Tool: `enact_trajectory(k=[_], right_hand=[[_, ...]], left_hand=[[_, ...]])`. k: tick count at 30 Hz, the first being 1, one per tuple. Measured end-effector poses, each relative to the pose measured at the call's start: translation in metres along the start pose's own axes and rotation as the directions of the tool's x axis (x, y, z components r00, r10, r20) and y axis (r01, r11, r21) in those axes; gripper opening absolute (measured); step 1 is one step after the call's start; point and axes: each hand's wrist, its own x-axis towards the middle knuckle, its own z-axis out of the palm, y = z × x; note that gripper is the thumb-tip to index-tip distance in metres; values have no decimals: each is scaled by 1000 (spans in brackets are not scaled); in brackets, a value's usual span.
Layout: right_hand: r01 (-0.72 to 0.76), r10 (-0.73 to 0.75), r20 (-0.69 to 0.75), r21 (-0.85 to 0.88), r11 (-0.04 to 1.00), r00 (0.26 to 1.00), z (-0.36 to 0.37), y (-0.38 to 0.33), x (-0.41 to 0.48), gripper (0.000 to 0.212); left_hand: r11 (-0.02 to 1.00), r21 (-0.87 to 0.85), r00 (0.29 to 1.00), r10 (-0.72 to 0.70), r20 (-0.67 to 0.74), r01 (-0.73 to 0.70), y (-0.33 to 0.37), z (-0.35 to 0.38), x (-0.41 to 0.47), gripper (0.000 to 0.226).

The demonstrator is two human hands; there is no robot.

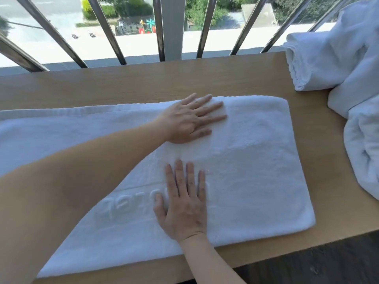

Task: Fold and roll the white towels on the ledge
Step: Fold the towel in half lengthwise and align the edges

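Left hand (190, 119) and right hand (184, 206) press flat, fingers straight, on the folded white towel (256, 160) lying on the wooden ledge (143, 87). Risk: uneven smoothing pressure may shift layers, misaligning edges before rolling.

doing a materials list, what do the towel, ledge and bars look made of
The towel looks like white terry cotton: matte, fuzzy pile, a ribbed band and raised lettering. The ledge is light wood or wood-look laminate, smooth and matte with faint grain; which of the two is unclear. The bars are metal, probably stainless steel, going by their polished sheen and bright reflections.
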Motion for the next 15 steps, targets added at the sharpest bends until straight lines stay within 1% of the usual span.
enact_trajectory(k=[5, 7, 9, 10, 13, 15], right_hand=[[-5, 5, 30, -19, 1000, 1000, -5, 1, 0, 66], [-9, 9, 21, -6, 1000, 1000, -7, 2, -1, 64], [-19, 19, 8, -13, 1000, 1000, -9, 1, 1, 63], [-27, 27, 2, -18, 999, 1000, -9, 1, 1, 62], [-38, 38, -6, -7, 999, 999, -11, -2, 1, 61], [-37, 37, -6, 3, 999, 999, -13, -2, 1, 61]], left_hand=[[985, -2, 985, -172, 10, 172, 10, -8, 5, 58], [946, -109, 949, -311, -44, 305, 23, -10, -13, 62], [874, -250, 891, -448, -81, 416, 39, -4, -52, 61], [847, -266, 865, -495, -79, 461, 49, 3, -78, 61], [797, -167, 797, -598, -83, 581, 72, 31, -166, 61], [765, -134, 762, -643, -82, 630, 70, 39, -210, 63]])
